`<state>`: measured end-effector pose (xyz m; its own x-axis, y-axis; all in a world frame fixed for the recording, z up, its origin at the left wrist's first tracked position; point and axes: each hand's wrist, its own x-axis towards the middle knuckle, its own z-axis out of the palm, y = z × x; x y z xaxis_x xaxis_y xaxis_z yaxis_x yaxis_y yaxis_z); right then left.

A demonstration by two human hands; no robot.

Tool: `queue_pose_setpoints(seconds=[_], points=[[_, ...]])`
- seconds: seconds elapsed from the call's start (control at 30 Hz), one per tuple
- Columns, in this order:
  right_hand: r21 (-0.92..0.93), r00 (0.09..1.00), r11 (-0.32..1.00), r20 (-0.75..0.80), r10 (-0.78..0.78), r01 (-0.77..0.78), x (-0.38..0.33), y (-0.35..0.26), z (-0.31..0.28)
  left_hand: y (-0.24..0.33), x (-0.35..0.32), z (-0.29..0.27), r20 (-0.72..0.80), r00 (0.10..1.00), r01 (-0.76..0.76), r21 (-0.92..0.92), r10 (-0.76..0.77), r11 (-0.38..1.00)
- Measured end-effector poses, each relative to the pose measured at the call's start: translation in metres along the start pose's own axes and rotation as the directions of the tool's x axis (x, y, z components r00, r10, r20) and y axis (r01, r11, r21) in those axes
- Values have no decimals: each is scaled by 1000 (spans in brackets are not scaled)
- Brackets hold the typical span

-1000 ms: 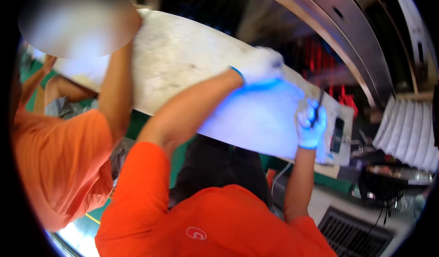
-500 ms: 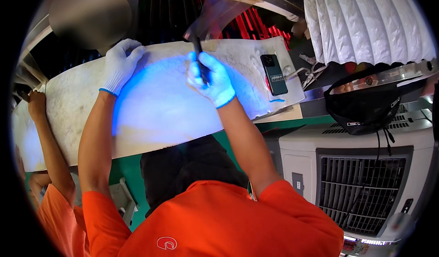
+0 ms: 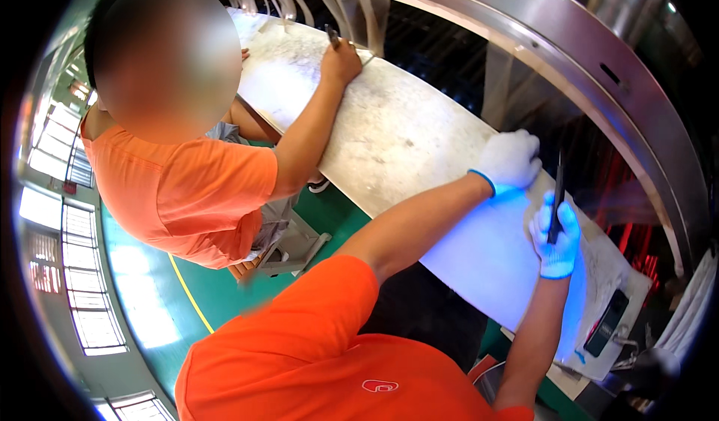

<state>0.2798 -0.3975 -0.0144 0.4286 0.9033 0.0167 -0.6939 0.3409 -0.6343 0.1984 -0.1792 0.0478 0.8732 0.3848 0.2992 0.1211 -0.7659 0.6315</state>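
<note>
My left hand (image 3: 511, 159), in a white knit glove with a blue cuff, rests at the far edge of the pale, stained work board (image 3: 404, 121). Its fingers are curled; whatever may be inside them is hidden. Lit bright blue, my gloved right hand (image 3: 556, 243) is closed around a slim black tool (image 3: 558, 204) whose thin tip points up and away. The tool is held above the board, to the right of my left hand. A dark phone (image 3: 607, 323) lies near the board's right end.
At the left a co-worker in an orange shirt (image 3: 187, 196) sits at the same board, a dark tool in one hand (image 3: 343, 63). A curved metal frame (image 3: 524, 35) with clear strip curtains runs beyond the board. A stool (image 3: 296, 249) stands on the green floor.
The view has swung to the left, bringing the co-worker and windows in. My right hand still grips the black tool, now tip up; my left hand stays at the board's far edge.
</note>
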Motion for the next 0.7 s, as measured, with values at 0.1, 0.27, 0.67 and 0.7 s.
queue_pose_setpoints(seconds=[0.1,0.27,0.67,0.7], points=[[-42,998,998,-41,45,-46,27,14,-5,-48,10,7,-9,1000,-30,-150,29,988],[-86,999,996,-41,12,-16,19,9,-2,-48,11,16,13,1000,-8,-316,12,949],[-106,957,957,-84,-278,268,34,3,18,-30,3,19,201,978,39,-457,60,889],[-105,955,958,-106,-278,267,33,3,17,-30,3,20,215,973,16,-448,90,894]])
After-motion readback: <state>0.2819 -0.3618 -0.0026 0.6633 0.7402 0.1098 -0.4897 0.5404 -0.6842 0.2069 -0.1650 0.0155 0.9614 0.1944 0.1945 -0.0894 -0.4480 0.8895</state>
